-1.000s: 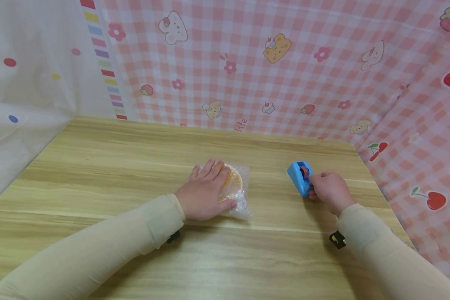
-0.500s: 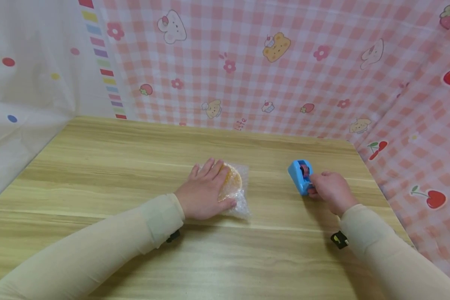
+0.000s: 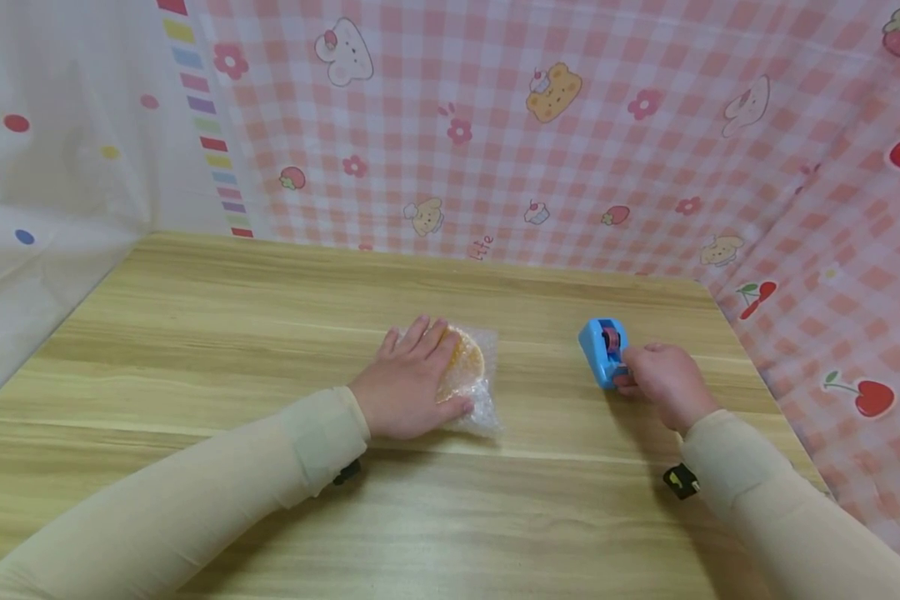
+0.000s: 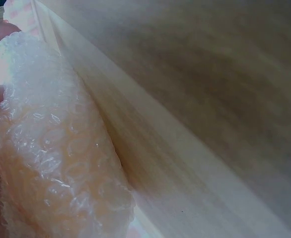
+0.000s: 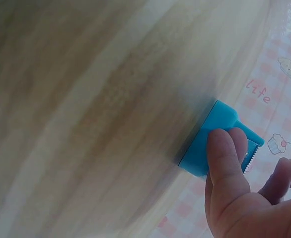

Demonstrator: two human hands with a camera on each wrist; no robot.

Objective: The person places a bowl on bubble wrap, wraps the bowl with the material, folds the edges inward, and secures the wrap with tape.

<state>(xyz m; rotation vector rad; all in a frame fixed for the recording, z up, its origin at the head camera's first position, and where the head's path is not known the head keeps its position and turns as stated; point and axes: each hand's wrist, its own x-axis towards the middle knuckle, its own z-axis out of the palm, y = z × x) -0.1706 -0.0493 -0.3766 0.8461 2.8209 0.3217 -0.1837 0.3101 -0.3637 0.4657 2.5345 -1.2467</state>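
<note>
My left hand (image 3: 405, 387) lies with fingers spread on a round yellow-orange thing in bubble wrap (image 3: 483, 408) on the table. The bubble wrap (image 4: 61, 144) fills the left side of the left wrist view, with fingertips at its edge. To the right stands a blue tape dispenser (image 3: 594, 352) holding a reddish roll of tape (image 3: 611, 338). My right hand (image 3: 667, 382) holds the dispenser's front end with curled fingers. In the right wrist view, fingers (image 5: 225, 153) press the dispenser's side (image 5: 197, 151) beside its toothed cutter (image 5: 252, 157). Any tape end between the fingertips cannot be made out.
The wood-grain table (image 3: 270, 292) runs back to a pink checked curtain (image 3: 420, 108). A pale curtain (image 3: 60, 167) hangs at the left, and more checked cloth (image 3: 870, 333) borders the right side. A small black device (image 3: 680, 482) shows beside the right sleeve.
The tape dispenser and my right hand have shifted very slightly to the right. My left hand stays in place on the bubble-wrapped thing.
</note>
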